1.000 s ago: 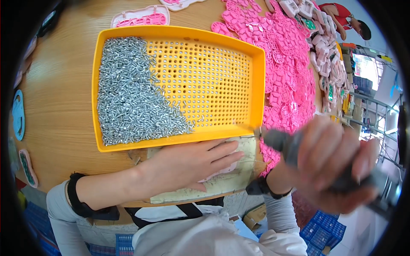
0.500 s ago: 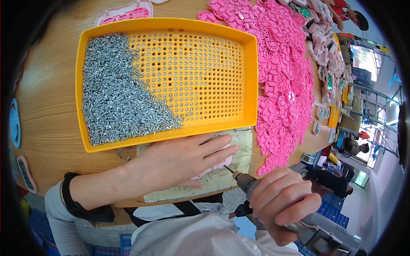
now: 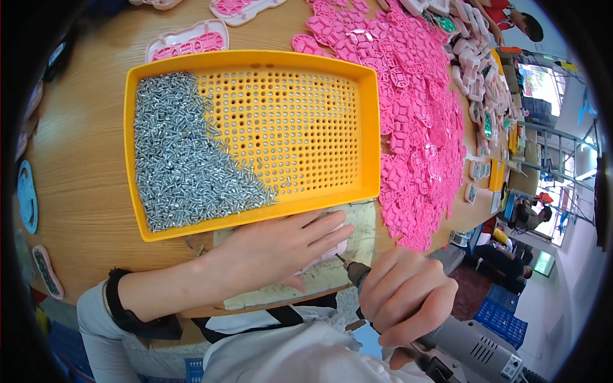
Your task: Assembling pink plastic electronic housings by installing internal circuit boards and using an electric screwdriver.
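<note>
The right hand (image 3: 408, 297) was wrapped around the front of a grey electric screwdriver (image 3: 469, 345), fingers curled shut on its body, with the bit pointed up and to the left. The bit's tip was set against a pale pink plastic part (image 3: 329, 255) that lay on a worn, pale work mat (image 3: 319, 277) at the near edge of the table. The left hand (image 3: 274, 249) was laid flat over that pink part, fingers stretched out and held close together, pressing it down onto the mat; most of the part was hidden beneath the palm and fingers, so its shape could not be told. A dark band was worn at the left wrist.

Just beyond the left hand, touching the mat's far edge, a yellow perforated tray (image 3: 357, 83) was placed on the wooden table (image 3: 76, 191). A heap of small silver screws (image 3: 179, 166) was piled in the tray's left half, while single screws were seated in many holes of the bare right half. To the right of the tray, a wide heap of pink plastic pieces (image 3: 415, 127) was spread over the table. Beyond the tray, pale trays of pink parts (image 3: 191, 41) were set. A light blue oval piece (image 3: 25, 204) was lying at the table's far left edge.
</note>
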Tool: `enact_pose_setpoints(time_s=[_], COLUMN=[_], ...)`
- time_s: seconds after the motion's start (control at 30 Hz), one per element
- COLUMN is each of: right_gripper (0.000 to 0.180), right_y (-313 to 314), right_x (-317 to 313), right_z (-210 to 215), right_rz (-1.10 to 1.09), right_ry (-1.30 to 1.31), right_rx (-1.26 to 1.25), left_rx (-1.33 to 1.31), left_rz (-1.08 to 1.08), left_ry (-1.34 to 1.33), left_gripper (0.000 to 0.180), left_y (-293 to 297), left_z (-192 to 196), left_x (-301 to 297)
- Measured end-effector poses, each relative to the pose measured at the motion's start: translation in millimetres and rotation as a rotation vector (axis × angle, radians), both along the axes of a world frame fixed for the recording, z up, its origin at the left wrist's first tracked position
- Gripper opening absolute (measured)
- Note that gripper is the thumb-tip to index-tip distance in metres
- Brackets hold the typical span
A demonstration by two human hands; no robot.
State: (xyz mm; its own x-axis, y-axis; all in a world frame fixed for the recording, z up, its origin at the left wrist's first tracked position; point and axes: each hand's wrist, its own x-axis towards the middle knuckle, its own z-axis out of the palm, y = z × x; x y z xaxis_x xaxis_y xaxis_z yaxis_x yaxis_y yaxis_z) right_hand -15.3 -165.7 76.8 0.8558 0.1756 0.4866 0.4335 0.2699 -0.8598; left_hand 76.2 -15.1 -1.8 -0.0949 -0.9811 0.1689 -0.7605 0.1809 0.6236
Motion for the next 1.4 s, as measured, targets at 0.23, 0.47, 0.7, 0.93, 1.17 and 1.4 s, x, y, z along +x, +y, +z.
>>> enact_pose_setpoints(time_s=[0.23, 0.47, 0.7, 0.93, 1.17, 1.4], right_gripper=[0.031, 0.034, 0.036, 0.038, 0.04, 0.042], right_y=[-10.5, -12.9, -11.5, -6.9, -2.4, -4.5], right_x=[29.1, 77.6, 78.8, 85.0, 89.9, 64.1], right_z=[28.0, 9.6, 7.5, 5.6, 8.4, 26.5], right_rz=[-0.321, -0.42, -0.4, -0.377, -0.343, -0.307], right_ry=[-0.114, -0.107, -0.097, -0.097, -0.102, -0.101], right_rx=[-0.018, -0.125, -0.117, -0.128, -0.138, -0.135], left_rx=[0.023, -0.004, -0.001, -0.019, -0.026, -0.061], left_rz=[-0.021, -0.023, -0.005, 0.025, 0.031, 0.027], left_ry=[0.023, -0.024, -0.032, 0.005, 0.034, 0.01], left_gripper=[0.095, 0.09, 0.092, 0.092, 0.094, 0.094], left_y=[2.0, 1.1, 3.0, 2.3, 4.1, 4.7], left_z=[-2.2, -4.9, -2.3, -3.4, -3.7, -7.0], left_x=[0.4, -0.3, 0.9, -1.6, -1.5, -1.0])
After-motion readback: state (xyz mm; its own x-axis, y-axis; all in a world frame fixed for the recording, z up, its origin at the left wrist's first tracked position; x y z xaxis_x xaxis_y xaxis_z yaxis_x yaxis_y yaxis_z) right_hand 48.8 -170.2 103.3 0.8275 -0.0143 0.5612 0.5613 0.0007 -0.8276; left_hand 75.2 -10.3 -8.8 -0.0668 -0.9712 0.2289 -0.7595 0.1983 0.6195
